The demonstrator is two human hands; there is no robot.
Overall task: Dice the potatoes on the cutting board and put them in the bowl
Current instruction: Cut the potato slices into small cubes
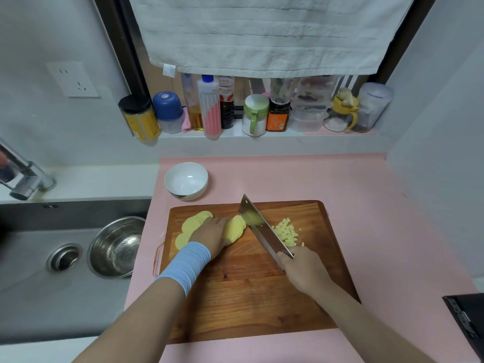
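Observation:
A wooden cutting board (243,292) lies on the pink counter. My left hand (213,235) presses down on a stack of yellow potato slices (234,230) at the board's upper left. More potato slices (192,222) fan out behind that hand. My right hand (303,271) grips the handle of a cleaver (258,225), whose blade stands against the right end of the held stack. A pile of diced potato (286,233) sits right of the blade. A white bowl (186,180) stands empty beyond the board's far left corner.
A sink (39,271) with a steel bowl (116,247) and a faucet (23,176) lies to the left. Jars and bottles (209,108) line the ledge at the back under a hanging towel (262,35). A black object (468,320) sits at the right edge.

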